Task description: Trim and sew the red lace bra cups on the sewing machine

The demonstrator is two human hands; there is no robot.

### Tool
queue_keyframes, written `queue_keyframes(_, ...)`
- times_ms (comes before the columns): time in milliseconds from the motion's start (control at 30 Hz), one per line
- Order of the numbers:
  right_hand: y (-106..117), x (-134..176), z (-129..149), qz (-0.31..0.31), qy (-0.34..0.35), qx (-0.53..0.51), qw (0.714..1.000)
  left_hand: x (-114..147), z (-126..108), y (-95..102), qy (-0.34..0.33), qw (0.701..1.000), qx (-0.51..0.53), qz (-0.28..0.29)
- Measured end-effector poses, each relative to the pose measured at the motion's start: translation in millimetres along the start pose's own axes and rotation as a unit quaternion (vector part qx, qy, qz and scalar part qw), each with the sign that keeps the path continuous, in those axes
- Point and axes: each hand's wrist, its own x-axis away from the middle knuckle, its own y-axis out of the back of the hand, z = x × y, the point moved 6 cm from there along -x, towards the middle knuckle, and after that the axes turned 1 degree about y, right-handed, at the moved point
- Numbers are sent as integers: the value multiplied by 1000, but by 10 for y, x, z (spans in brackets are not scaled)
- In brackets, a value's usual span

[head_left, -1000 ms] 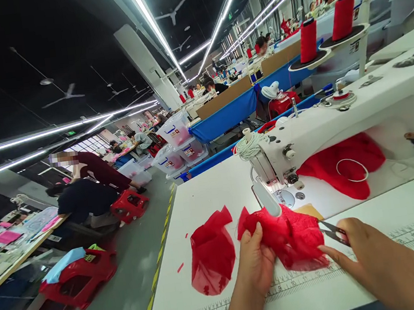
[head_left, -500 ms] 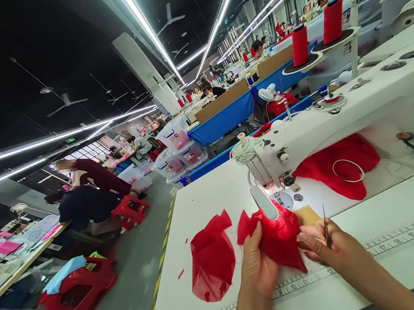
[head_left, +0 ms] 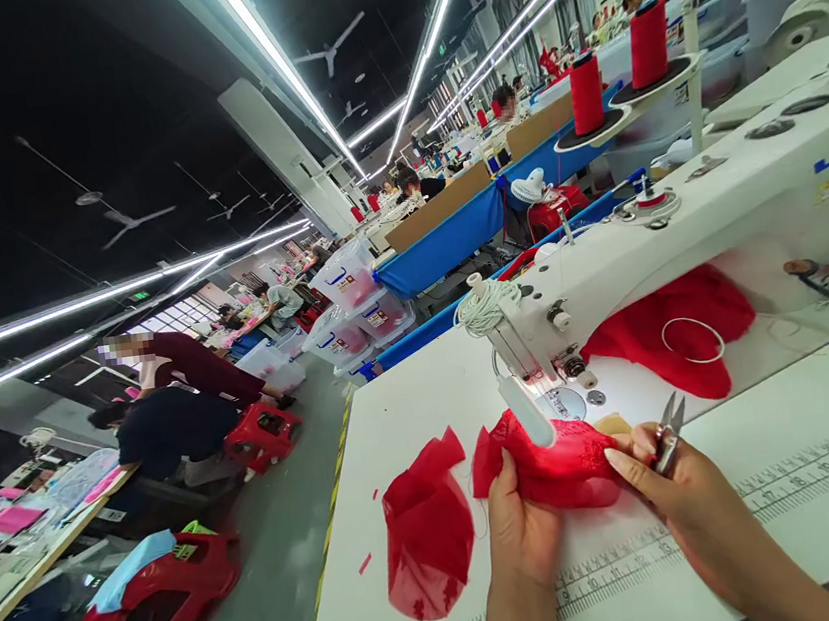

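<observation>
Left of the left hand (head_left: 522, 534), a loose red piece (head_left: 427, 536) is laid on the table (head_left: 390, 419), with a red scrap (head_left: 365, 564) farther out. The red cloth (head_left: 574, 467) is stretched between both hands, its left part gripped under the left thumb with the fingers curled beneath. Its right end is pinched by thumb and finger of the right hand (head_left: 677, 480), in whose curled fingers scissors (head_left: 670, 435) are also carried, blades slightly parted and pointed away from the cloth. Beyond the hands, the sewing machine (head_left: 720, 212) is seen, a red bundle (head_left: 629, 334) lying under its arm. The edge is judged to be undergoing straightening or checking; for the next move, a steady pinch and blades kept clear would be called for.
</observation>
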Motion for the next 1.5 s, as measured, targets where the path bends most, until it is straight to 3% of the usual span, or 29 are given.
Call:
queue_keyframes(100, 46, -73, -18, -15, -24, -34, 999, -24, -22, 11, -20, 1000, -12, -12)
queue_keyframes(267, 121, -116, 16, -57, 6, -54, 997, -40, -71, 62, -70, 997, -26, 1)
queue_keyframes(433, 140, -106, 30, -67, 19, -57, 996, -6, -31, 70, -48, 998, -14, 39)
queue_keyframes(667, 171, -66, 55, -84, 21, -54, 995, -3, -28, 127, -54, 998, -5, 7)
queue_keyframes(967, 119, -34, 109, -76, 28, -16, 997, 101, -99, 149, -66, 996, -53, -9)
queue_keyframes(1067, 107, -23, 92, -68, 19, 4, 997, 183, -164, 216, -55, 993, -101, 5)
queue_keyframes(1200, 75, 31, 44, -46, -16, 30, 998, 252, -308, 357, -57, 987, -148, -22)
queue_keyframes(1300, 27, 84, 38, -25, -27, 33, 999, 308, -403, 394, -43, 979, -197, 9)
queue_keyframes(1367, -10, 91, 50, -2, -10, 57, 998, 387, -417, 399, 0, 952, -300, 59)
queue_keyframes(1400, -34, 82, 68, 14, 17, 85, 996, 437, -415, 410, 27, 923, -375, 81)
queue_keyframes(1500, -112, 45, 123, 57, 131, 174, 974, 550, -457, 431, 66, 794, -594, 109)
